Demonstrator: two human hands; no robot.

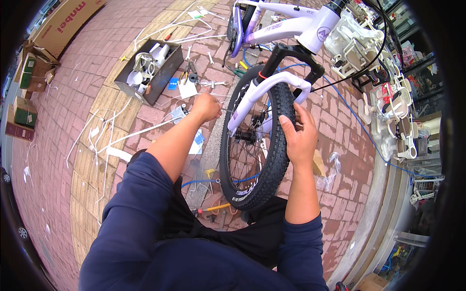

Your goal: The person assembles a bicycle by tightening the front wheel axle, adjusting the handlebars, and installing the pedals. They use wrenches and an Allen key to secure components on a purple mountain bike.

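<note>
Right hand (pixel 300 136) spread wide against the knobbly black front wheel (pixel 277 160), left hand (pixel 207 107) curled just left of the lilac fork (pixel 251 99); the wheel stands between the two. What, if anything, the left one holds cannot be told.

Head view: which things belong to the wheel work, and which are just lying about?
Apparently in the job:
front wheel, right hand on its tyre
white fork straddling the wheel
left hand near the fork, its grip unclear

Apparently lying about:
large carton, upper left
metal toolbox
loose spanners, perhaps useful
white plastic parts, right
</note>
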